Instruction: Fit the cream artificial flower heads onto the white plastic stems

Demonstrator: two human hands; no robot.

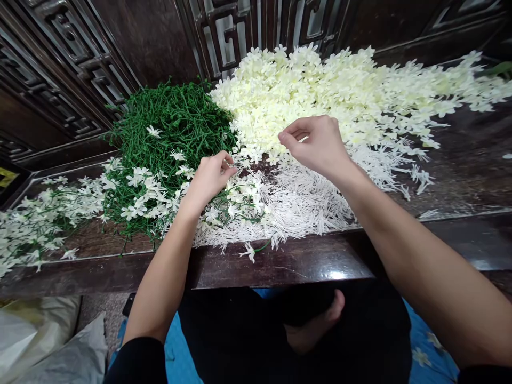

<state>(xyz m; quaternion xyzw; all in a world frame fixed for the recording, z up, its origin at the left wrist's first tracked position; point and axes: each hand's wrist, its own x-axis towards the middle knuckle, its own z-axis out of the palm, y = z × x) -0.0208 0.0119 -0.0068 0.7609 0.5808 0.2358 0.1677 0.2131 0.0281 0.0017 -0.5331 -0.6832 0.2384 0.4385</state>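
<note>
in the head view, a dark wooden bench (460,165) runs across, with a carved panel (156,37) behind it. a heap of green stems (172,122) lies left of centre, and a broad pile of pale petals (296,90) spreads to the right, touching it. white strands (312,202) cover the bench nearer the person, partly behind the right forearm. stemmed flowers (60,213) lie at the far left. below are pale bags (52,330) and a blue cloth (176,346).

more white flowers (236,200) on stems lie just beside and under the left hand (212,176), their stems pointing several ways. one loose flower (249,252) sits at the front edge, bloom left, its stem curving rightward, long axis roughly along the bench. the left fingers are curled; the right hand (316,141), above the petals, has thumb and forefinger tips together. whether either pinches anything can't be made out.
</note>
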